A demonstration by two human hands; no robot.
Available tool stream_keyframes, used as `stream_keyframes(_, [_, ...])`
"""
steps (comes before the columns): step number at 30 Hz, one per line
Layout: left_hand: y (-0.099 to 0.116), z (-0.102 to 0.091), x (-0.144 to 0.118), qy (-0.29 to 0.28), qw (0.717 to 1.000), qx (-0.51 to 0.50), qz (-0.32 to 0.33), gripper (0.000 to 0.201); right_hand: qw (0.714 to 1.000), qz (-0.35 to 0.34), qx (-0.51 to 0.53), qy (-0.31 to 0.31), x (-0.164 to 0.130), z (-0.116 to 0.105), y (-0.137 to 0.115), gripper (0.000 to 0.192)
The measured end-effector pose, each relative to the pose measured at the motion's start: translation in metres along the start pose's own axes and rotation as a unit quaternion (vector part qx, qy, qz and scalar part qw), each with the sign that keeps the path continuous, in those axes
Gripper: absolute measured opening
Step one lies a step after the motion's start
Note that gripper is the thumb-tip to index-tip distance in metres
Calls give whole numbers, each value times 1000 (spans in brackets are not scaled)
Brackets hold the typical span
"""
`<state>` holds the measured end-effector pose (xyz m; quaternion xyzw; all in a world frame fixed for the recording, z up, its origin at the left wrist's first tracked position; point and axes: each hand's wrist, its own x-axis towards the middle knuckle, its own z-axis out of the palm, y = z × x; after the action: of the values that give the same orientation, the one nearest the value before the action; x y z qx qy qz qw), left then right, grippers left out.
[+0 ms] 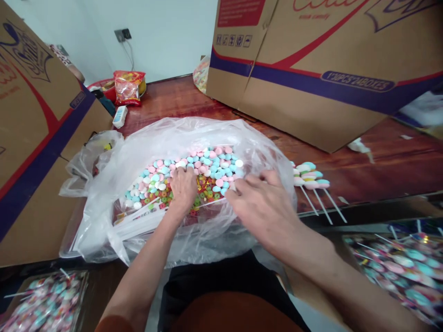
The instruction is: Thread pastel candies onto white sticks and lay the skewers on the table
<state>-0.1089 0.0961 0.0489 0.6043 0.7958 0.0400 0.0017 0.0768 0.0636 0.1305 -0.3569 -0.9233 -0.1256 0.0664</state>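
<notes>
Right hand (265, 203) foremost, pinched on a stick (212, 202), my left hand (184, 186) curls, grip hidden, best kept light among candies (217, 162).

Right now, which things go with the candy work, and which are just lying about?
Seem part of it:
pastel candies
ring-shaped candies
white sticks
plastic bag
candy-topped sticks

Probably just lying about:
red packet
small white box
crumpled white scrap

pale wall (166, 41) with a socket (119, 36) behind a glossy reddish-brown table (169, 99)
</notes>
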Motion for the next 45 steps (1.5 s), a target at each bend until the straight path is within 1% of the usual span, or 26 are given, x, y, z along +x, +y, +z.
stream_keyframes(2, [-3, 2, -3, -5, 1000, 13, 27, 26, 1000, -16, 9, -20, 13, -1, -16, 23])
stream_keyframes(4, [-7, 4, -5, -4, 998, 7, 61, 25, 998, -27, 18, -62, 23, 2, -34, 22])
stream_keyframes(6, [-11, 8, -7, 3, 996, -16, 91, 25, 994, -26, 25, -104, 29, 9, -50, 20])
stream_keyframes(8, [-17, 13, -10, 16, 992, -64, 104, 26, 990, -20, 37, -138, 31, 19, -61, 19])
stream_keyframes(10, [-24, 18, -12, 32, 987, -126, 97, 32, 983, -6, 65, -173, 27, 30, -63, 22])
stream_keyframes(12, [-32, 23, -14, 48, 976, -196, 80, 34, 970, 27, 111, -214, 19, 40, -56, 27])
stream_keyframes(14, [-40, 26, -16, 55, 955, -287, 58, 30, 956, 71, 172, -229, 9, 51, -46, 29])
stream_keyframes(15, [-44, 27, -18, 53, 937, -342, 47, 27, 950, 90, 208, -217, 3, 57, -41, 28])
stream_keyframes(16, [-47, 28, -20, 46, 914, -402, 36, 24, 944, 107, 249, -189, -3, 63, -38, 26])
stream_keyframes(17, [-50, 28, -23, 37, 885, -463, 26, 23, 936, 124, 292, -149, -9, 69, -36, 24])
stream_keyframes(18, [-51, 27, -27, 26, 852, -522, 17, 21, 926, 139, 336, -101, -13, 75, -36, 24])
stream_keyframes(20, [-52, 24, -34, 2, 780, -626, -3, 21, 895, 163, 416, -10, -19, 85, -41, 24])
stream_keyframes(22, [-50, 21, -42, -21, 715, -697, -45, 27, 861, 174, 475, 54, -20, 92, -49, 25])
stream_keyframes(24, [-48, 19, -49, -43, 660, -743, -99, 33, 837, 180, 510, 88, -19, 94, -57, 24])
stream_keyframes(27, [-47, 18, -56, -63, 591, -790, -150, 39, 819, 197, 529, 104, -17, 95, -64, 23])
stream_keyframes(28, [-47, 19, -58, -67, 574, -801, -156, 39, 817, 202, 531, 104, -17, 96, -65, 22])
stream_keyframes(30, [-47, 20, -60, -71, 555, -813, -161, 40, 814, 208, 533, 102, -17, 98, -67, 23])
stream_keyframes(32, [-47, 22, -62, -71, 554, -814, -161, 41, 811, 209, 537, 99, -18, 100, -68, 23])
stream_keyframes(34, [-47, 24, -63, -73, 569, -804, -156, 42, 809, 210, 540, 96, -19, 101, -69, 22])
stream_keyframes(37, [-48, 26, -64, -75, 602, -784, -133, 40, 808, 211, 542, 97, -21, 101, -71, 23])
stream_keyframes(39, [-48, 27, -65, -63, 624, -771, -110, 36, 807, 211, 541, 102, -23, 99, -72, 23])
stream_keyframes(42, [-48, 28, -65, -24, 669, -738, -87, 30, 805, 222, 541, 100, -25, 95, -72, 24])
stream_keyframes(45, [-45, 30, -66, 22, 710, -698, -90, 28, 796, 236, 550, 88, -26, 90, -73, 25])
